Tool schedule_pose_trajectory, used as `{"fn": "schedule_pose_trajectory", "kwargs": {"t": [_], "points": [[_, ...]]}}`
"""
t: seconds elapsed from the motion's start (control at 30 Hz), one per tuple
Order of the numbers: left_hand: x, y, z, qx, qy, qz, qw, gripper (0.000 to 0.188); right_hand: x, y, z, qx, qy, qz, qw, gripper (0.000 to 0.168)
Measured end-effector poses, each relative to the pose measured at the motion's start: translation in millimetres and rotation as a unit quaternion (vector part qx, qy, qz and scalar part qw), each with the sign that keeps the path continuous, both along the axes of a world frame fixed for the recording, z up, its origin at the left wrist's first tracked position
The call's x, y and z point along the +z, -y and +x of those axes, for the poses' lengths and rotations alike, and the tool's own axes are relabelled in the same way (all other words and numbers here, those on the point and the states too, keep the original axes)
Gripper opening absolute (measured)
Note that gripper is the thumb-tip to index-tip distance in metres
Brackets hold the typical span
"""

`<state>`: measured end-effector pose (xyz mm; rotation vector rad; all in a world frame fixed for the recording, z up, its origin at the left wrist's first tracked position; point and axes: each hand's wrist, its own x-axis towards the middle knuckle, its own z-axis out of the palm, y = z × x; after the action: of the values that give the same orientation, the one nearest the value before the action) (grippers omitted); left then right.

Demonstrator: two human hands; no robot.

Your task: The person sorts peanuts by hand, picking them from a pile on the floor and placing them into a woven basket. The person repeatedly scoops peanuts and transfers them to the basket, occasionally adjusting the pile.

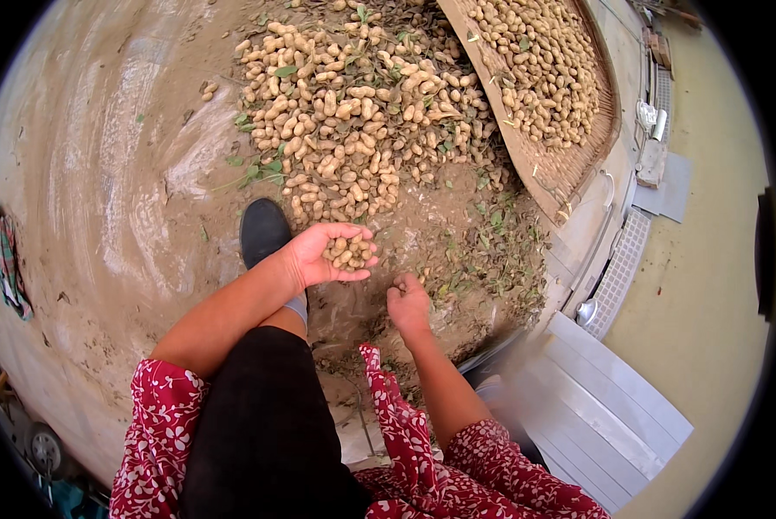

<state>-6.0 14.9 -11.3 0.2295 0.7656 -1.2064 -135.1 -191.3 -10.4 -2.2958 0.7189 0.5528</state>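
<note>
A small heap of unshelled peanuts (347, 253) rests in the cupped, upturned palm of my left hand (316, 256). To its right and a little lower, my right hand (409, 305) is over the soil with its fingers curled; whether anything is between the fingertips is hidden. Just beyond both hands spreads a large pile of peanuts in their shells (336, 130), mixed with dark dry leaves and some green ones. Loose leaf litter and dirt (491, 259) cover the ground right of my right hand.
A woven tray (576, 152) full of peanuts (543, 71) stands at the upper right. My dark shoe (264, 230) is at the pile's near edge. Grey panels (615, 415) lie lower right. A plaid cloth (6, 263) and a wheel (45, 447) are at the far left.
</note>
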Motion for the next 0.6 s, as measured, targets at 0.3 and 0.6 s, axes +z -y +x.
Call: {"fn": "schedule_pose_trajectory", "kwargs": {"t": [0.3, 0.6], "points": [[4.6, 0.0, 2.0, -0.007, 0.000, 0.001, 1.000, 0.021, 7.1, 33.7, 25.8, 0.012, 0.013, -0.149, 0.989, 0.012], [4.6, -2.0, 2.4, 0.056, -0.021, -0.014, 0.998, 0.029, 2.5, 22.1, 25.4, -0.012, 0.026, -0.126, 0.992, 0.012]]}}
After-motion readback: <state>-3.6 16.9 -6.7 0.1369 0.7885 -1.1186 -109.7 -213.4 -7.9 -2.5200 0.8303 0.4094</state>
